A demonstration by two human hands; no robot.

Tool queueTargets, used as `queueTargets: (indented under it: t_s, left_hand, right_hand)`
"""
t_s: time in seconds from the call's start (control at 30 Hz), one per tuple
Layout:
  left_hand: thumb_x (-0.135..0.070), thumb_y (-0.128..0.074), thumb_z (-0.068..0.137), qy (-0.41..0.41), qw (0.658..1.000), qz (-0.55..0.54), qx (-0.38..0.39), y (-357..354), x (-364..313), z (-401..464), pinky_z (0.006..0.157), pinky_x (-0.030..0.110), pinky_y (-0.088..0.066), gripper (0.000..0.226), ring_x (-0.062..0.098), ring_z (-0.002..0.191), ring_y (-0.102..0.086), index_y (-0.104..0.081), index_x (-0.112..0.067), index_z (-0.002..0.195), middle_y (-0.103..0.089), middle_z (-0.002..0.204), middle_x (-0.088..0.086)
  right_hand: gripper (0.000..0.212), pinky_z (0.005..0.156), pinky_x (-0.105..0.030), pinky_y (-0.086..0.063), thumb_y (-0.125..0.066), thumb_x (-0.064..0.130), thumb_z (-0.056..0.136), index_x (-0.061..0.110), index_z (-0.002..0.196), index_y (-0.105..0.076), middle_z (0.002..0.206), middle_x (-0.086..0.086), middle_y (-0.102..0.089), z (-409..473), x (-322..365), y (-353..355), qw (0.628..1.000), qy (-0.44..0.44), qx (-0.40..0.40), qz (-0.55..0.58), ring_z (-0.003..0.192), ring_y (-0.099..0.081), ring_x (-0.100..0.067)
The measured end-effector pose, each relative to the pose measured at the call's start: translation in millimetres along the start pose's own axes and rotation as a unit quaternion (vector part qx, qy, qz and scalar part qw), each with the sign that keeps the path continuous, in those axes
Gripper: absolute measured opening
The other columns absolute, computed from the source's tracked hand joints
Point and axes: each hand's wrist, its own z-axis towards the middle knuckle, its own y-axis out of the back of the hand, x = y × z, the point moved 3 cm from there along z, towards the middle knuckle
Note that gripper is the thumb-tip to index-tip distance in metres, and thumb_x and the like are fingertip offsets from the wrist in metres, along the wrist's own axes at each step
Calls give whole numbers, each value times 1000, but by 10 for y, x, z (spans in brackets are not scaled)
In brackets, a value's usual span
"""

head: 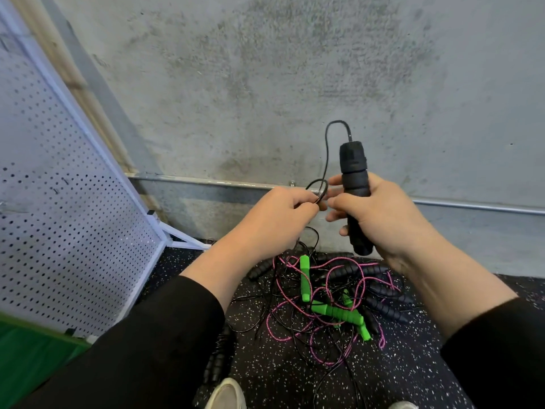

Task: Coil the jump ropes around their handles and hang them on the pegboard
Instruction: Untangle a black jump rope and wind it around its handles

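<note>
My right hand grips a black jump rope handle upright in front of the concrete wall. A thin black cord arcs out of the handle's top and drops to my left hand, which pinches a small loop of it just left of the handle. Below on the floor lies a tangled pile of jump ropes: green handles with pink cord, and several black ribbed handles with thin black cords. The white pegboard leans at the left.
A metal conduit runs along the base of the concrete wall. The floor is black speckled rubber. More black handles lie near my left sleeve. A shoe tip shows at the bottom edge. A green surface fills the lower left corner.
</note>
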Motion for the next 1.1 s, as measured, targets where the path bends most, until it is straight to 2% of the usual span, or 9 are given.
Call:
queueTargets:
  t_s: [0.17,0.33,0.47,0.57,0.63,0.83,0.93,1.0,1.1]
  left_hand:
    - [-15,-51,99,-25,999,0,21,-30,-23,-9,58,33,-33,22,14,57,-36,-72,-14,92,-44,63,0]
    - [-31,-65,98,-9,999,41,-3,-1,29,7,62,29,-41,9,3,54,-49,-69,-24,94,-57,63,-11]
    - [-40,-62,99,32,973,228,6,55,197,21,58,36,-31,38,18,65,-54,-60,-13,73,-56,64,2]
    - [-44,-59,99,102,960,259,24,78,344,15,53,34,-28,48,17,61,-44,-43,-15,66,-46,62,0]
    - [-46,-55,101,138,950,274,58,75,410,13,56,34,-29,47,20,68,-47,-42,-16,68,-47,67,0]
    - [-42,-35,109,193,962,154,115,19,458,-31,70,32,-43,37,26,92,-67,-58,-13,102,-76,98,8]
    - [-40,-40,109,184,977,50,96,-33,481,-43,78,44,-55,26,31,83,-74,-52,-18,101,-76,85,10]
    - [-40,-46,106,158,985,17,74,-44,461,-30,83,50,-57,20,26,71,-73,-52,-22,112,-74,78,6]
    - [-40,-54,104,118,991,-29,60,-54,347,-21,78,36,-55,26,18,58,-65,-56,-26,125,-70,75,0]
  right_hand:
    - [24,49,-25,-46,-73,9,87,12,110,-65,86,-9,-73,9,-50,-51,997,-32,9,63,65,-66,-16]
    - [22,51,-27,-44,-71,2,85,15,100,-62,79,-5,-74,73,-9,18,989,-5,-77,125,57,-58,-13]
    - [23,51,-25,-44,-70,3,87,16,102,-59,83,-5,-76,91,53,128,981,20,-114,158,60,-62,-12]
    - [23,51,-25,-43,-68,2,88,15,103,-57,83,-6,-75,91,61,184,976,19,-122,179,60,-62,-12]
    - [24,50,-25,-43,-68,1,88,14,105,-57,84,-6,-75,90,60,204,973,19,-124,192,59,-62,-13]
    - [22,51,-25,-45,-68,2,90,14,105,-58,88,-8,-75,81,60,215,973,9,-117,196,60,-62,-14]
    - [21,50,-25,-45,-67,4,91,13,106,-57,90,-8,-75,92,43,232,971,3,-120,205,60,-62,-14]
    - [17,50,-25,-46,-67,6,93,14,104,-56,89,-8,-75,107,25,255,970,-5,-126,209,59,-64,-15]
    - [15,52,-25,-49,-68,12,95,15,105,-57,96,-9,-78,134,-14,287,971,-24,-116,207,64,-69,-18]
